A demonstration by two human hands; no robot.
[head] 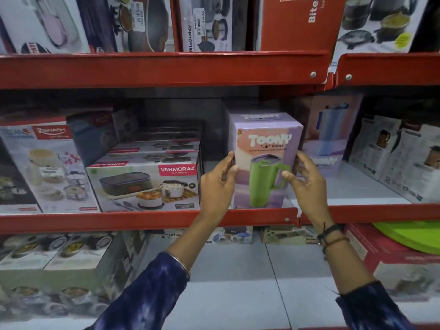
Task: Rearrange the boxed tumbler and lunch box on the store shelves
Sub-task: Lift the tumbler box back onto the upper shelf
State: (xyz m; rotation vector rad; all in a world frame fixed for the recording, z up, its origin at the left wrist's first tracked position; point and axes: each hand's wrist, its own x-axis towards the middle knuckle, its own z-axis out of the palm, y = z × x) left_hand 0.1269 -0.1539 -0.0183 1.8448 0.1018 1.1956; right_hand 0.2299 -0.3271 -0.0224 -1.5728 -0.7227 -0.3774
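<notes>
Both hands are on the tumbler box (264, 163), which stands upright at the front of the middle shelf (142, 221). The left grip (217, 184) clamps its left edge and the right grip (307, 184) its right edge. The lunch box (145, 184) sits just left, touching nothing.

Even, soft overhead light; shadowy shelf recesses, blurred and bowed wide-angle edges, sharp centre.
</notes>
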